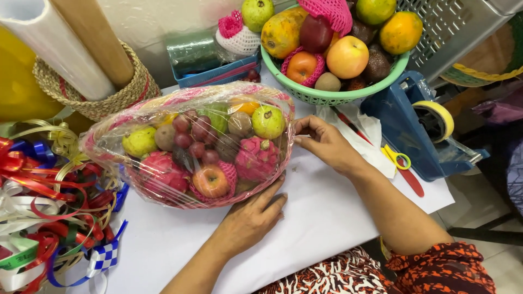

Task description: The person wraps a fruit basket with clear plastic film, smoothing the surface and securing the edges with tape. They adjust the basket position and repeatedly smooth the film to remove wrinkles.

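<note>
Wrapped fruit basket (190, 144) steadied on the bench (327, 218) between two bare hands.

Clear film stretched tight over dragon fruit, guavas, grapes, kiwis and a netted apple, all lying just beyond the left hand (251, 216) and just left of the right hand (326, 142). Left grip loose and flat, fingers spread, fingertips against the basket's near edge, holding nothing. Right grip narrow, fingertips pinching at the film on the basket's right side. Just past the right hand, white tissue, yellow-handled scissors (396, 159) and a blue tape dispenser (419, 128). Beyond it, a green basket (332, 97) heaped with loose fruit. Far left of the left hand, a tangle of coloured ribbons (49, 212); beyond those, a woven holder (98, 92) with rolls standing in it.
</note>
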